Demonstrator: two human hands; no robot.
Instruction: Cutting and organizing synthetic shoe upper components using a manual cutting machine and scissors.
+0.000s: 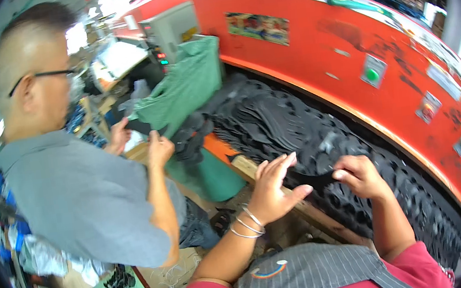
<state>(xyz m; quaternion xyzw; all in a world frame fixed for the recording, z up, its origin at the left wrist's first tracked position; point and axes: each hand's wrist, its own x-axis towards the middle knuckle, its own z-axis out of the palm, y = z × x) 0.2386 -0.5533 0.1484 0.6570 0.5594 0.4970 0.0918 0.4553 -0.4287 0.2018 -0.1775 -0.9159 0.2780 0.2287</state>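
Note:
My right hand [363, 176] pinches one end of a curved, flat black cut piece [318, 179], thumb against fingers. The piece stretches left toward my left hand [275, 191], its far end dark against the pile behind it. My left hand is open, thumb spread away from raised fingers; whether it touches the piece I cannot tell. Behind and beneath both hands lies a long heap of similar flat black pieces [262, 120], many overlapping, some curved or with round openings.
A person in a grey shirt [82, 202] stands close on my left, holding a dark piece in both hands. A red machine panel [321, 40] with green buttons runs behind the heap. A green bin [203, 176] and green cloth [183, 86] are at the heap's left end.

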